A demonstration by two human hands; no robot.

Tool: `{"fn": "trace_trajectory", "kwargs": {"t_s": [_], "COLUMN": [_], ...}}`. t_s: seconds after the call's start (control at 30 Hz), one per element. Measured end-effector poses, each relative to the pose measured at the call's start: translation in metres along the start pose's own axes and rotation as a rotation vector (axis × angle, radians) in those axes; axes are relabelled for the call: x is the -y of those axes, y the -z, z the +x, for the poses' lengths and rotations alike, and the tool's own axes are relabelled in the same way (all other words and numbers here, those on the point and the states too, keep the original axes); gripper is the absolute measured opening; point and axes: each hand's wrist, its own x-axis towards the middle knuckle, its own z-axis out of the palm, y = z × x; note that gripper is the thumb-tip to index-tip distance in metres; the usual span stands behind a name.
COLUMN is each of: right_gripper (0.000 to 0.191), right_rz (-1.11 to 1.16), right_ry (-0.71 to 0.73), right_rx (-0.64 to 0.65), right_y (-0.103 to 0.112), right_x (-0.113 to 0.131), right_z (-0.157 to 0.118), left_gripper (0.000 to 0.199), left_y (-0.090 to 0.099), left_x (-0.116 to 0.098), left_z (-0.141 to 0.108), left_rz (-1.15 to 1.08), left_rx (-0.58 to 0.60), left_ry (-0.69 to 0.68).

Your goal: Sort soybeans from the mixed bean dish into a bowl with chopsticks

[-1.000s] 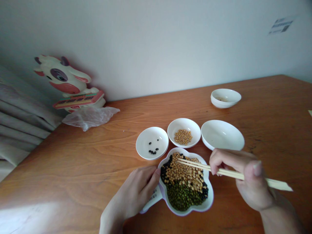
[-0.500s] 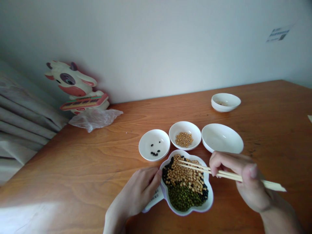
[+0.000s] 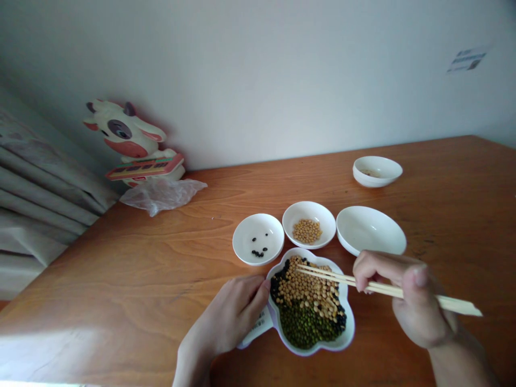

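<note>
Chopsticks [image 3: 379,288] are clamped in the right hand [image 3: 415,301], tips over soybeans [image 3: 306,290] heaped on a divided plate [image 3: 349,328]; the left hand [image 3: 229,317] is laid, fingers together, against its rim. Few black beans [image 3: 258,246] are held in a small bowl [image 3: 274,236], some soybeans [image 3: 307,231] in another [image 3: 329,228]; most remain on the plate.

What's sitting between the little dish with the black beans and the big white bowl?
A small white bowl holding yellow soybeans sits there, between the black-bean dish and the big white bowl, in the head view.
</note>
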Motion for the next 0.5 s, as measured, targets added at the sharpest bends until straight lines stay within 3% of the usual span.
{"fn": "trace_trajectory", "kwargs": {"t_s": [0.23,0.5], "right_gripper": [0.089,0.086], "right_rz": [-0.002,-0.035], "right_ry": [-0.067,-0.113], "right_rx": [0.023,0.070], "right_y": [0.0048,0.0044], "right_x": [0.0036,0.0040], "right_z": [-0.0017,-0.0024], "left_gripper": [0.050,0.051], "left_y": [0.0007,0.0002], "left_x": [-0.0012,0.0008], "left_z": [0.0007,-0.0004], "left_rz": [-0.048,-0.029], "left_rx": [0.051,0.038], "left_ry": [0.040,0.033]}}
